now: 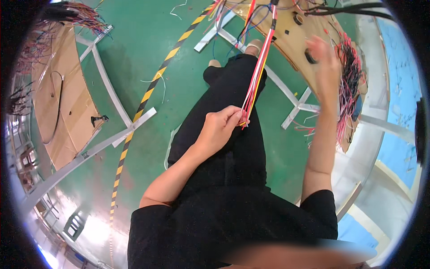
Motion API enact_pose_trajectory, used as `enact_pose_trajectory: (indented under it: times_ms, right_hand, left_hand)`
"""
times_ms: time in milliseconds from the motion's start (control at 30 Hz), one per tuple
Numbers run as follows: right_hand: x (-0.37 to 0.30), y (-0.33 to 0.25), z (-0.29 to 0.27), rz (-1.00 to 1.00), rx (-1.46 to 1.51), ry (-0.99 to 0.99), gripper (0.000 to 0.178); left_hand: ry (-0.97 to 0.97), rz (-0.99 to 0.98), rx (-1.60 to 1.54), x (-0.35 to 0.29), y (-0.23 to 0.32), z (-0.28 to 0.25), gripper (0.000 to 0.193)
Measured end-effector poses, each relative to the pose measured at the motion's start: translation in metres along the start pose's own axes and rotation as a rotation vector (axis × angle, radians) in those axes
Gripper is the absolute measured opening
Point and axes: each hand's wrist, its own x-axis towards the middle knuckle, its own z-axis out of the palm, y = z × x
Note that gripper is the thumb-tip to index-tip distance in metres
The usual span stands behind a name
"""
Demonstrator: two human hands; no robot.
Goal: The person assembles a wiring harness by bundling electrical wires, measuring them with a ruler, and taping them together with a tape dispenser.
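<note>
My left hand (220,127) is closed around the lower ends of a bundle of wires (259,74). The wires are red, white and yellow, and they run up from my lap to a dark wrapped section at the far edge. My right hand (324,58) is raised above the cardboard-covered bench (286,42) on the right, its fingers smeared by motion. Close beside its fingers lies a black roll of tape (310,56); whether they touch is unclear. A second tape roll (298,18) lies farther back on the cardboard.
A thick heap of red, black and white wires (349,67) hangs over the bench's right side. To the left stands another cardboard-topped bench (67,103) with wires and a metal frame (107,83). A yellow-black floor stripe (148,94) crosses the green floor.
</note>
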Motion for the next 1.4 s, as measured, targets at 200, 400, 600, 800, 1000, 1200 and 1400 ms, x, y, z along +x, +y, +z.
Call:
enact_pose_trajectory:
  times_ms: [200,400,600,800,1000,1200,1400]
  right_hand:
    - [0.001,-0.040,0.088,0.226,1.212,-0.454,0.039]
    - [-0.004,-0.073,0.096,0.269,1.488,-0.313,0.026]
    - [0.006,-0.050,0.109,0.107,1.781,-0.540,0.025]
    - [-0.010,-0.074,0.091,0.270,1.425,-0.306,0.026]
    - [0.009,-0.041,0.097,0.052,1.838,-0.761,0.025]
    - [-0.011,-0.066,0.081,0.146,1.448,-0.461,0.021]
    - [-0.020,-0.076,0.082,0.215,1.384,-0.364,0.031]
  left_hand:
    - [-0.072,0.033,0.028,-0.001,0.002,-0.003,0.019]
    - [0.075,0.323,0.341,-0.006,-0.006,-0.010,0.011]
    - [0.118,0.582,0.526,-0.002,-0.018,-0.010,0.013]
    - [0.086,0.572,0.578,-0.010,-0.013,-0.013,0.005]
    - [0.062,0.568,0.601,-0.004,-0.016,-0.014,0.007]
    - [-0.010,0.356,0.331,0.007,0.001,-0.018,0.013]
    - [0.067,0.473,0.266,0.012,-0.004,-0.014,0.021]
